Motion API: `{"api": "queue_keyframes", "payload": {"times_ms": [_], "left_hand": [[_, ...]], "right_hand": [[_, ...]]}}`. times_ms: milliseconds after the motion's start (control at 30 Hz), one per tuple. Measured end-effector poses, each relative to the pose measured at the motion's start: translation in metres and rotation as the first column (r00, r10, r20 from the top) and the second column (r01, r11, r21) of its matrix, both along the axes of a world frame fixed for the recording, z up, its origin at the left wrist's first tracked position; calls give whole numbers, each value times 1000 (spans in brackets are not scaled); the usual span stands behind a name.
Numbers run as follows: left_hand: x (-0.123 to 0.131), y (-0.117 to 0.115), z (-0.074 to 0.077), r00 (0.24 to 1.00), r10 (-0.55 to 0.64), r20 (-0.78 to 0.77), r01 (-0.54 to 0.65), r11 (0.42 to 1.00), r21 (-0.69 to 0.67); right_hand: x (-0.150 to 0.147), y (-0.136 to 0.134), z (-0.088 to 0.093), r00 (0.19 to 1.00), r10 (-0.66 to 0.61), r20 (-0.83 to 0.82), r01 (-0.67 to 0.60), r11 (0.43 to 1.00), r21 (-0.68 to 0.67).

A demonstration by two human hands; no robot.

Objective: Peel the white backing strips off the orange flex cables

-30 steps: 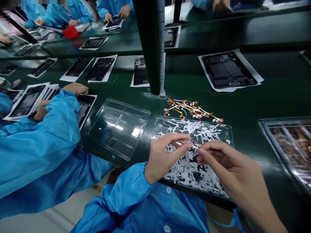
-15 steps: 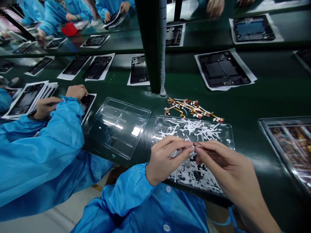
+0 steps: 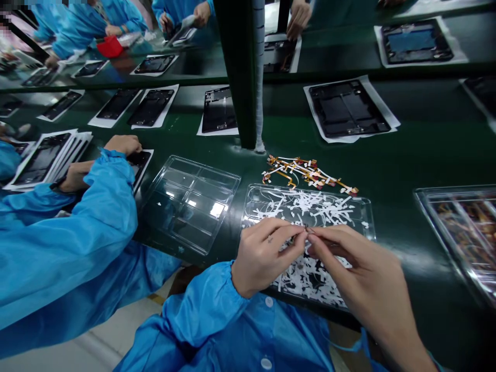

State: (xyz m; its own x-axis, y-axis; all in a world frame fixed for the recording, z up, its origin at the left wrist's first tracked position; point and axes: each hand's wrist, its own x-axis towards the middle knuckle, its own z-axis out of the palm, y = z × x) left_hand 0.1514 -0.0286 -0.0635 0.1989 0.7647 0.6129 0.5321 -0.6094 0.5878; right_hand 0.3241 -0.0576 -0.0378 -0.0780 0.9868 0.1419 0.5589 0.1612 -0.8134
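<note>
Pinching a small thin part [image 3: 306,232] between the fingertips of both hands, we hold it just above the near clear tray [image 3: 253,199], which is strewn with white paper strips [image 3: 310,206]. Our left hand [image 3: 263,256] has thumb and forefinger closed tight on the part's left end, the other fingers curled under; our right hand [image 3: 360,274] meets it fingertip to fingertip, thumb and forefinger likewise closed on the piece, which is too small to identify. Just beyond the tray lies a loose pile of orange flex cables [image 3: 306,173] on the green bench [image 3: 426,155]. Left of our tray sits an empty compartmented clear tray [image 3: 189,201], and at far right another tray [image 3: 461,232] holds brownish parts. A co-worker's blue sleeve [image 3: 65,243] fills the left, their hands resting on a dark device panel [image 3: 137,163]. A green post [image 3: 240,72] rises behind.
</note>
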Motion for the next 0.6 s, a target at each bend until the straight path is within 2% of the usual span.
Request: {"api": "queue_keyframes", "payload": {"times_ms": [233,400,600], "left_hand": [[-3,2,2,998,26,57,-22,998,-66],[-4,6,-1,998,-54,12,55,997,-49],[-1,8,-1,998,-17,-61,18,1000,18]], "right_hand": [[-1,0,4,999,25,21,-26,999,38],[0,-1,3,998,47,39,-49,998,32],[-2,1,4,996,65,63,-70,994,82]]}}
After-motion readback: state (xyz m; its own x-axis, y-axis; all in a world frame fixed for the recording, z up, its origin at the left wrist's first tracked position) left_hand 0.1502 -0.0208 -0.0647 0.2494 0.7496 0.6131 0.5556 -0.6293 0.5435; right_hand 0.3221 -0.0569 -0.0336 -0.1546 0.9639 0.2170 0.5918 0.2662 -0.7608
